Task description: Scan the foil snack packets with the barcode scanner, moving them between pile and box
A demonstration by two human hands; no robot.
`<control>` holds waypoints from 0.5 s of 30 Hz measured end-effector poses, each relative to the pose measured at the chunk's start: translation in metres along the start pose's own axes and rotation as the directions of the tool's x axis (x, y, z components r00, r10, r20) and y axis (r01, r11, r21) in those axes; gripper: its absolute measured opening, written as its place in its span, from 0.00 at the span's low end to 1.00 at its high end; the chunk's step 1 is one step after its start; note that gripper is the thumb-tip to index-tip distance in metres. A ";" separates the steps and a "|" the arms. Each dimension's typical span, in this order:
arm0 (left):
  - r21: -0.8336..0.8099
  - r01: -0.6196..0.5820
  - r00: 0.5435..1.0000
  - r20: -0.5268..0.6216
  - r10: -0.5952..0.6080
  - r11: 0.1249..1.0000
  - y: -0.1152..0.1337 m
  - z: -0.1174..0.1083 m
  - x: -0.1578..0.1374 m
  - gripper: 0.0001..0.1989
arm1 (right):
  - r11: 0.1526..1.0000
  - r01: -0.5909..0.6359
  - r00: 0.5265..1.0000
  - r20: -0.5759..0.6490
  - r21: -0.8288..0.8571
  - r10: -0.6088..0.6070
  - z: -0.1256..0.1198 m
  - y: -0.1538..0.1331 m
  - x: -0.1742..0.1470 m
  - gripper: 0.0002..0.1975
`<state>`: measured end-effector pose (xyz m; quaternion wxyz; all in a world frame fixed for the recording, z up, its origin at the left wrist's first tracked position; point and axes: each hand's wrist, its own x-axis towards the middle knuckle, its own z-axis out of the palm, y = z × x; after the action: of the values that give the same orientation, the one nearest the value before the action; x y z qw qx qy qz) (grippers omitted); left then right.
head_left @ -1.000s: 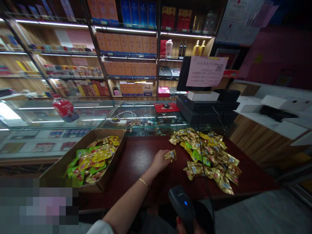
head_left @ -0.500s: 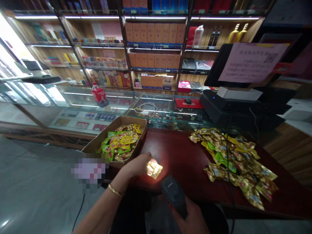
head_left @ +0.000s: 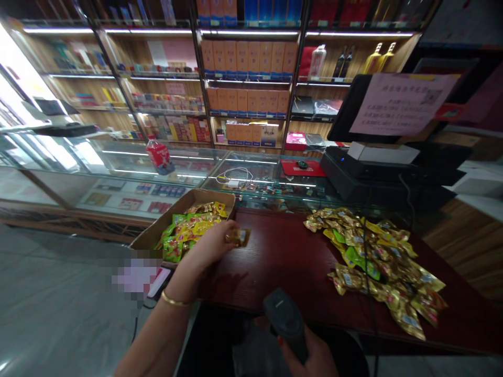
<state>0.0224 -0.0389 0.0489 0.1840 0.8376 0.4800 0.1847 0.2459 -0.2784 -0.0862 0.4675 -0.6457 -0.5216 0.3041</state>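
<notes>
Transfer, seemingly: your left hand [head_left: 216, 240] clamps a gold-foil packet [head_left: 242, 237], right hand [head_left: 313, 354] a black scanner [head_left: 283, 312]; lift past the brown cardboard box [head_left: 210, 197].

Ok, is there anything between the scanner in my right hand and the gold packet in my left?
Nothing visible stands between the scanner in your right hand and the gold packet in your left hand; dark red tabletop shows across the gap. The black cable is off to the right, in front of the packet pile.

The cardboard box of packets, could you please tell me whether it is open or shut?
Open: the cardboard box is uncovered on top, and the packets inside show from above.
</notes>
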 end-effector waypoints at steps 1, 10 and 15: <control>0.073 0.049 0.996 -0.084 -0.043 0.996 -0.005 -0.012 0.002 0.21 | 1.000 -0.009 1.000 -0.016 -0.004 0.009 -0.002 0.003 -0.001 0.23; 0.242 0.213 0.864 -0.499 -0.067 0.947 0.007 -0.007 0.052 0.33 | 0.999 -0.050 0.987 -0.154 -0.022 0.046 -0.022 0.008 -0.015 0.27; -0.098 -0.362 0.930 0.022 0.366 0.927 0.122 0.141 0.073 0.18 | 0.996 -0.091 0.941 -0.329 -0.015 0.081 -0.031 0.021 -0.028 0.30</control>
<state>0.2145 -0.0512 -0.0039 0.1947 0.9062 0.3035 0.2208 0.2741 -0.3150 -0.0964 0.5243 -0.7164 -0.4122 0.2049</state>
